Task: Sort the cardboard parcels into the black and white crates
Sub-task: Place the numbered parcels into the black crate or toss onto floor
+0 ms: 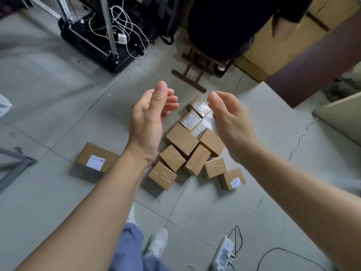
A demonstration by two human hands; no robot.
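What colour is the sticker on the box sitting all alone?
The sticker is white, on the lone box; head view shows it.

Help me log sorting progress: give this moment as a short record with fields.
left hand: open, raised above the floor, holding nothing
right hand: open, raised, holding nothing
parcel cluster: on the floor, beneath the hands
lone parcel: on the floor left of the cluster, white label up
crates: none in view
power strip: on the floor, lower right

Cluster of brown cardboard parcels [182, 138] lies on the floor [58, 106], set close together at mixed angles. Several are taped and some bear white labels. One labelled parcel [96, 157] lies flat, apart, to the left.
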